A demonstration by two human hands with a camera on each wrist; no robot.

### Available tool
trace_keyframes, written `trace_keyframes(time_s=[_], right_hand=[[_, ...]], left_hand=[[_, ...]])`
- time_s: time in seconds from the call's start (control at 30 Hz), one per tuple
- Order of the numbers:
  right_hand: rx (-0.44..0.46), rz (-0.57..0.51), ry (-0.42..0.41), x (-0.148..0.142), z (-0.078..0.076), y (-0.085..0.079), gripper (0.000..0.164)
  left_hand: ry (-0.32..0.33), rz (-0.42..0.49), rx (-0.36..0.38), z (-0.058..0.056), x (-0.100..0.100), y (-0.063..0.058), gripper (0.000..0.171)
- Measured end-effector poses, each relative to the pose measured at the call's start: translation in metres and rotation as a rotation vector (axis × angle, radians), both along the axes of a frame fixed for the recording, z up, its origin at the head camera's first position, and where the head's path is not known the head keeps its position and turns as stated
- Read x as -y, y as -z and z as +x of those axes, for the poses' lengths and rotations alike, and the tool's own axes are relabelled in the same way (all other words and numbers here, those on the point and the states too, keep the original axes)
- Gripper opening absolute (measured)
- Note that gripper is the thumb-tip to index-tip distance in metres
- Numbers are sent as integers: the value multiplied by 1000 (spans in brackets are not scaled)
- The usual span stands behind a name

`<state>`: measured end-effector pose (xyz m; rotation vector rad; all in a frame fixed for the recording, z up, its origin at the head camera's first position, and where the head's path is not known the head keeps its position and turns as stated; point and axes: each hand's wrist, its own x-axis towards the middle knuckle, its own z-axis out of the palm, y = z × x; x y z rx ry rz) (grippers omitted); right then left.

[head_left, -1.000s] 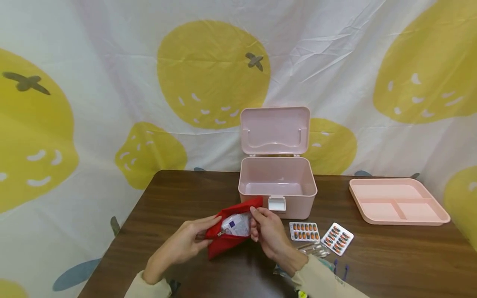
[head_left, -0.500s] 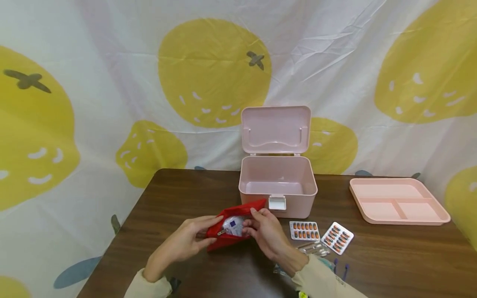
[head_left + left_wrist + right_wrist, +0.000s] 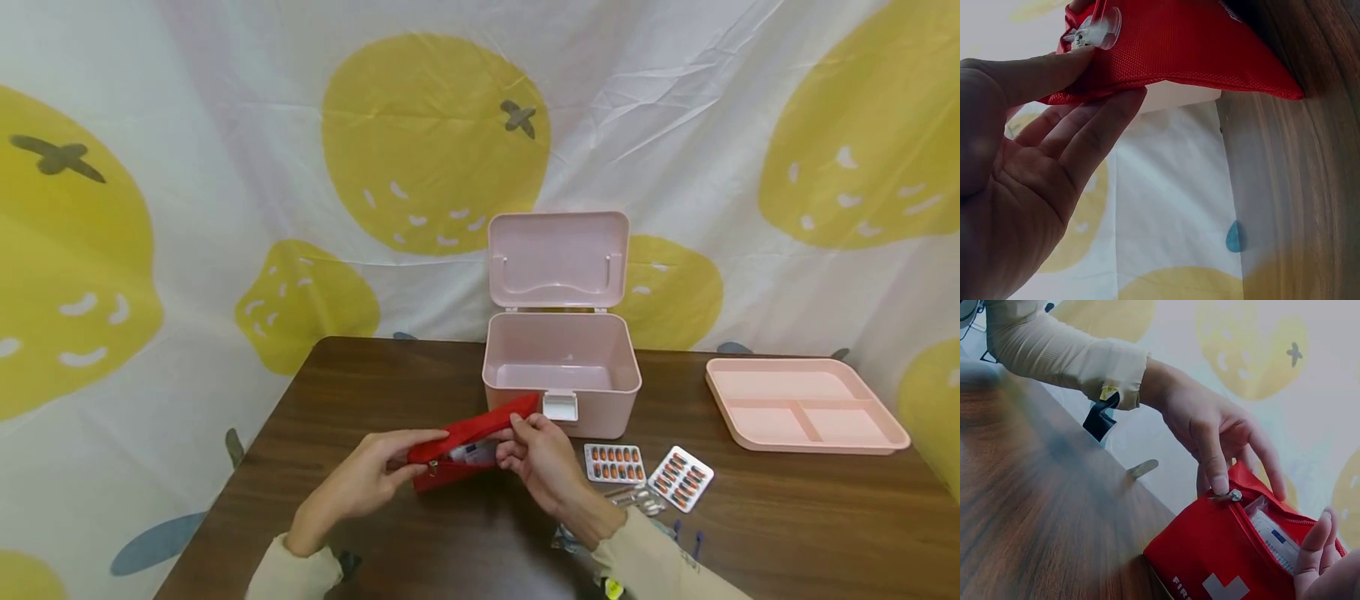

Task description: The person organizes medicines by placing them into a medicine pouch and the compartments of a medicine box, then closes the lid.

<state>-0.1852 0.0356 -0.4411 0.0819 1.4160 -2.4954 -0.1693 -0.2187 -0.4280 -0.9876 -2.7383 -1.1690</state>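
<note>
A red zippered first-aid pouch [image 3: 468, 429] with a white cross on its front is held above the table between both hands. My left hand [image 3: 363, 475] pinches its left end, the thumb by the zipper pull [image 3: 1235, 495] and the other fingers on the far side. My right hand [image 3: 547, 462] grips the rim near the right end, where thumb and index finger meet on the red cloth. Between the unzipped edges shows a white packet [image 3: 1274, 540] in clear plastic, with a small blue square.
Behind the pouch stands a pink box [image 3: 600, 417], lid raised. A divided pink tray [image 3: 806, 406] lies at right. Capsule blister packs [image 3: 613, 464], a bag of cotton swabs [image 3: 641, 498] and small purple-tipped sticks [image 3: 697, 546] lie near the right forearm. A patterned cloth hangs behind.
The pouch's opening has narrowed and tipped, so less of the white packet shows in the head view. The right fingers have gone from the packet's edge back to the rim.
</note>
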Motion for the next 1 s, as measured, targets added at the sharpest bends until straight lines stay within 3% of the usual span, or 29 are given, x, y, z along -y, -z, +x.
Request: trace_keyframes(time_s=[0.27,0.53,0.63,0.8,1.0], right_hand=[[-19,133,-110,0,3,0,21],[-292,417,-399,29,20,9,26],[-362,498,-400,43,21,9,28],[-389,568,-339,61,19,12,29],[-422,611,-259,66,18,15,23]], left_hand=[[-4,24,14,-4,4,-1,54],[15,40,34,-7,6,-2,54],[41,49,15,-9,7,0,54],[86,62,31,-10,7,2,56],[73,31,-16,-9,6,2,55]])
